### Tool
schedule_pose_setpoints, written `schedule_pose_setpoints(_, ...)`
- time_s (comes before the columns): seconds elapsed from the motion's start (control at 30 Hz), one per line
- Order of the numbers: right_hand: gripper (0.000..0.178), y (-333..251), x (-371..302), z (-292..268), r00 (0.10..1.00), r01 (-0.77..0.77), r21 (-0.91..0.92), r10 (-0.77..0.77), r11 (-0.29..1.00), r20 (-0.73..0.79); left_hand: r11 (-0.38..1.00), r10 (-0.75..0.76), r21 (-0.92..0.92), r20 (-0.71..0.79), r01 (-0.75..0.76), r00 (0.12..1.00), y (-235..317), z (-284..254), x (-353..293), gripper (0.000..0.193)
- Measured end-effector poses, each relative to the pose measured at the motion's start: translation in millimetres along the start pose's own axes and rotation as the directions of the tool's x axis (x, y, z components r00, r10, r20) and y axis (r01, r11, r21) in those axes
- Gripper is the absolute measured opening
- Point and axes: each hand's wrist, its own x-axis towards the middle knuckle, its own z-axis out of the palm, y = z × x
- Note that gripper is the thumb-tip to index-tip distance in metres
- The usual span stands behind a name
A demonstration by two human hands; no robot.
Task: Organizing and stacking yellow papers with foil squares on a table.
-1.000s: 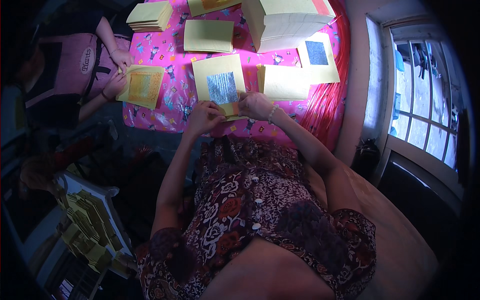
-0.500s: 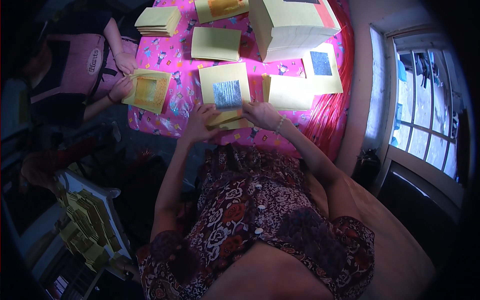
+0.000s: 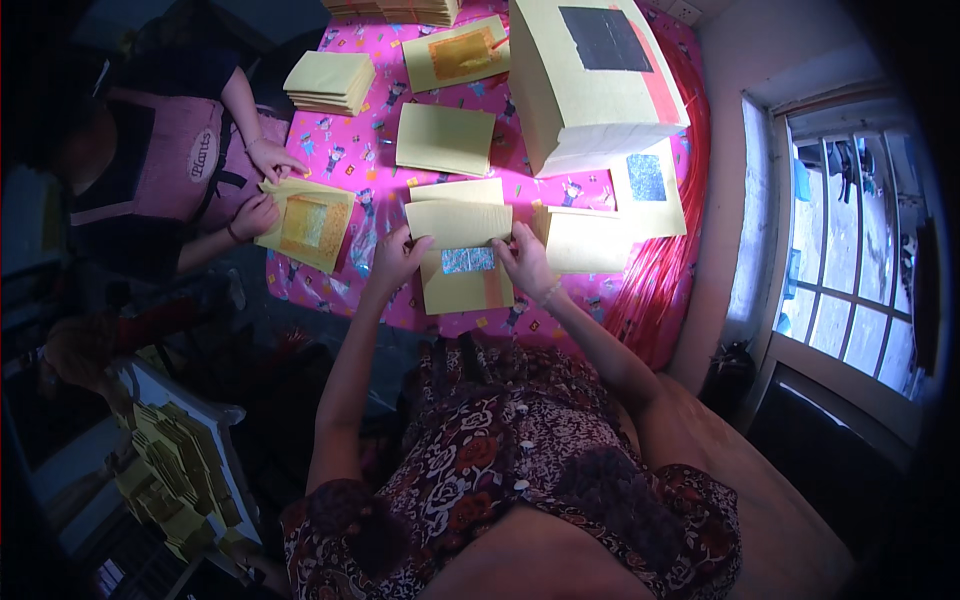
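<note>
Between my hands is a pale yellow paper sheet (image 3: 458, 222), bent over with its plain side up. My left hand (image 3: 398, 258) pinches its left edge, and my right hand (image 3: 524, 262) pinches its right edge. Directly below the bent part shows another yellow sheet with a silver foil square (image 3: 468, 260) and an orange strip. Whether these layers are joined I cannot tell. Farther off, a plain yellow paper stack (image 3: 445, 138) lies flat. Right of my right hand is a folded yellow paper pile (image 3: 585, 240).
A tall yellow paper block (image 3: 600, 100) stands at the back right, beside red plastic strands (image 3: 650, 285). A co-worker's hands (image 3: 262, 205) touch an orange-patterned sheet (image 3: 310, 228) on the left. A neat paper stack (image 3: 328, 82) sits behind. Pink patterned cloth (image 3: 330, 160) covers the table.
The sheet lay with its silver square showing; now it is bent over, plain side up. Both hands have moved to its side edges. The whole view has shifted, showing more of the table's far side.
</note>
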Motion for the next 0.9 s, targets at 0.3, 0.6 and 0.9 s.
schedule_pose_setpoints(0.3,0.025,4.9,19.4,28.3,0.961,-0.179,-0.150,0.140,0.972,-0.239,0.994,-0.107,-0.048,-0.188,0.100,0.976,-2.3,21.1,3.2,0.028)
schedule_pose_setpoints(0.6,0.028,8.9,25.7,30.9,0.948,-0.256,-0.205,0.205,0.945,-0.243,0.981,-0.193,-0.071,-0.215,0.181,0.957,1.2,30.2,3.3,0.031)
schedule_pose_setpoints(0.9,0.031,15.0,28.8,32.6,0.939,-0.294,-0.203,0.242,0.934,-0.244,0.985,-0.175,-0.041,-0.278,0.170,0.944,2.9,34.2,4.8,0.042)
